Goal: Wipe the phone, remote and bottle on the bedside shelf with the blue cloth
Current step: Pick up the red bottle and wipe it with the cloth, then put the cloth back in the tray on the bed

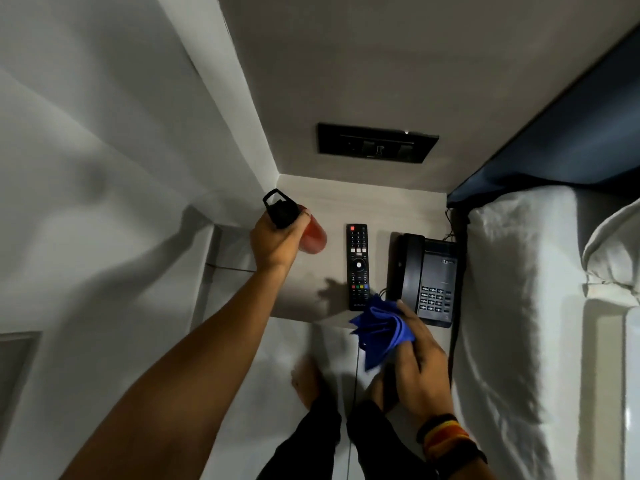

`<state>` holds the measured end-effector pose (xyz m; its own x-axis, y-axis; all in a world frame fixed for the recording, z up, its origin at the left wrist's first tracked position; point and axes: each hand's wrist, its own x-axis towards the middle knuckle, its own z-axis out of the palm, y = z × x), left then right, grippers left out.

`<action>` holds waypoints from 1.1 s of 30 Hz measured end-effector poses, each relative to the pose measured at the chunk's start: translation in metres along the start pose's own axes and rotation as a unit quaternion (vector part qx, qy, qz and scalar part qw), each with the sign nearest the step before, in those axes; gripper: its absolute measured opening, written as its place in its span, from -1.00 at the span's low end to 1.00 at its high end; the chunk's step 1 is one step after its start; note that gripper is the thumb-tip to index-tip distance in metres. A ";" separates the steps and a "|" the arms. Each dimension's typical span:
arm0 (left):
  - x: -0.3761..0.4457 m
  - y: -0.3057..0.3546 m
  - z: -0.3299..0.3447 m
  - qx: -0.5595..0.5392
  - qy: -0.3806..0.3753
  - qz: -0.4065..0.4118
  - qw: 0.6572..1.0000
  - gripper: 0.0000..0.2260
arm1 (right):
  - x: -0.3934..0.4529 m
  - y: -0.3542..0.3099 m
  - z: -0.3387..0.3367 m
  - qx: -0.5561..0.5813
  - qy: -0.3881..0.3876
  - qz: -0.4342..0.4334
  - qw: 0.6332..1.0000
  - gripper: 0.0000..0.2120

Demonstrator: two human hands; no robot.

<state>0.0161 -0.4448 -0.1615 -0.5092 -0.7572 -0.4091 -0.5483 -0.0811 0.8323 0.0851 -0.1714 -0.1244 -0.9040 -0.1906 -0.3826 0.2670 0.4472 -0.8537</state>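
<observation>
My left hand (275, 242) grips a red bottle (313, 239) by its black cap, at the left side of the bedside shelf (311, 292). Whether the bottle touches the shelf I cannot tell. A black remote (357, 266) lies flat in the middle of the shelf. To its right sits a black desk phone (426, 278) with its handset on the cradle. My right hand (420, 362) holds a bunched blue cloth (379, 329) just in front of the shelf's near edge, below the remote and phone.
A bed with white sheets (519, 306) and a dark blue headboard (571, 140) borders the shelf on the right. A black switch panel (377, 143) sits on the wall behind. White walls close in on the left. A thin cable (355, 375) hangs down from the shelf.
</observation>
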 end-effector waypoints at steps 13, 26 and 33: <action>0.011 -0.018 -0.002 0.098 -0.109 0.029 0.989 -0.33 | 0.027 -0.036 0.012 0.028 0.046 -0.017 0.998 -0.75; -0.205 0.014 -0.051 -0.011 -0.110 -0.103 0.989 -0.43 | 0.035 -0.116 -0.040 0.001 0.015 0.094 0.995 -0.72; -0.237 0.096 0.009 -0.015 -0.298 -0.197 0.934 -0.27 | 0.011 -0.135 -0.128 0.021 0.000 0.013 1.000 -0.92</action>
<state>0.0781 -0.2671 0.0125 -0.5559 -0.1708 -0.8135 -0.7566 -0.3013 0.5803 -0.0039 -0.1218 0.0322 -0.8967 -0.1788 -0.4050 0.3043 0.4155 -0.8572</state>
